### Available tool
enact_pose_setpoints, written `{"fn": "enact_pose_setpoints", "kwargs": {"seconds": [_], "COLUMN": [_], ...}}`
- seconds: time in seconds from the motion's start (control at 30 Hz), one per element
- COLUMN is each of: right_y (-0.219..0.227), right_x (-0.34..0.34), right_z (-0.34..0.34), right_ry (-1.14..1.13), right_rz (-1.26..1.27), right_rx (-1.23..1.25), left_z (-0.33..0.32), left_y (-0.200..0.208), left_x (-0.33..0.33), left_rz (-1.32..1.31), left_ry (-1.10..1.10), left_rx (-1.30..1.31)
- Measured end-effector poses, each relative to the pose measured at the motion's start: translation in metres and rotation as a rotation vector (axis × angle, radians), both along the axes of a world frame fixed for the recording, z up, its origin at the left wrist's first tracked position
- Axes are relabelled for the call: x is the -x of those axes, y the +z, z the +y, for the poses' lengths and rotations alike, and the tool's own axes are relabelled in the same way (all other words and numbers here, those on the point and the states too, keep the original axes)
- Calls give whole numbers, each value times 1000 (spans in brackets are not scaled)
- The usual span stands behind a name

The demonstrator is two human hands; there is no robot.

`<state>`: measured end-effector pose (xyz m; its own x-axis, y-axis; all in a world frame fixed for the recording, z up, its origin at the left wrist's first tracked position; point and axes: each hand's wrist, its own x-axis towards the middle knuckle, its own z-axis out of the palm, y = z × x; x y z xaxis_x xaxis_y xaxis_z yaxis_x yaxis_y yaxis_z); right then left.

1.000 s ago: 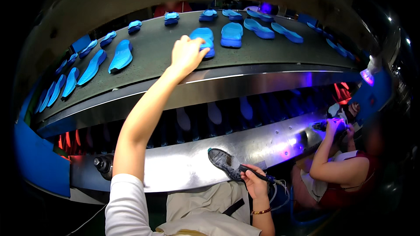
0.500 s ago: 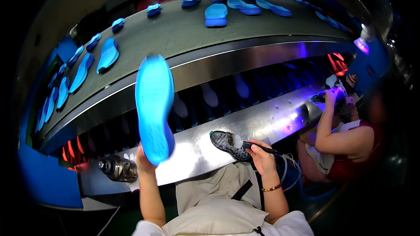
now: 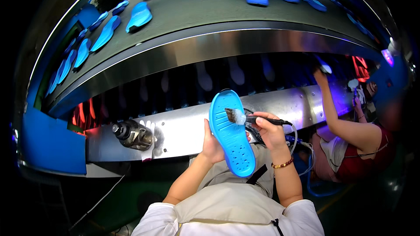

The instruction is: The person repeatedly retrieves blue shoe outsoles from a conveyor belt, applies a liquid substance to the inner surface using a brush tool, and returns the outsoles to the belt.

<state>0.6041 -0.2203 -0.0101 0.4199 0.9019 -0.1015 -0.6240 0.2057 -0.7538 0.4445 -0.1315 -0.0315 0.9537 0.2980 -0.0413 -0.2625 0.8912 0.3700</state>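
In front of me, a blue shoe sole (image 3: 238,146) is held nearly upright, tilted to the left, its grooved and holed face showing. My left hand (image 3: 213,146) is closed on its left edge. From the right, my right hand (image 3: 270,134) grips a brush (image 3: 239,117) by its black handle, to which a thin clear tube is joined. The dark bristles touch or hover just over the upper part of the sole; I cannot tell which. Behind the sole, a dark object (image 3: 255,133) is mostly hidden.
A conveyor belt (image 3: 188,22) with several blue soles spans the far side. Beneath it, a dark lower level holds several pale soles. On the metal ledge (image 3: 183,135) stands a dark metallic container (image 3: 133,134). At right, a co-worker's arm (image 3: 334,113) reaches toward the lower level.
The blue sole has come down and right, from near the belt to before me. The brush has left the dark perforated piece for the sole. The co-worker's arm now reaches forward.
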Motion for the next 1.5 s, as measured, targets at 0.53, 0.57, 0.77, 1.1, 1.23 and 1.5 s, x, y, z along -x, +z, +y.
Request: {"fn": "enact_pose_setpoints", "kwargs": {"seconds": [0.53,0.57,0.77,1.1,1.23,1.5], "right_y": [40,48,57,64,67,57], "right_x": [32,29,22,11,6,-2], "right_z": [-20,-18,14,-3,-10,-22], "right_ry": [599,556,233,394,417,515], "right_rz": [-1098,-975,-800,-947,-926,-906], "right_rx": [36,37,41,-246,-274,-316], "left_z": [35,30,-2,9,10,26], "left_y": [-10,-2,25,32,38,48], "left_x": [33,32,10,9,9,12], "left_rz": [261,255,145,143,83,54], "left_ry": [245,214,130,286,383,625], "left_rx": [-40,-37,63,-118,-128,-144]}}
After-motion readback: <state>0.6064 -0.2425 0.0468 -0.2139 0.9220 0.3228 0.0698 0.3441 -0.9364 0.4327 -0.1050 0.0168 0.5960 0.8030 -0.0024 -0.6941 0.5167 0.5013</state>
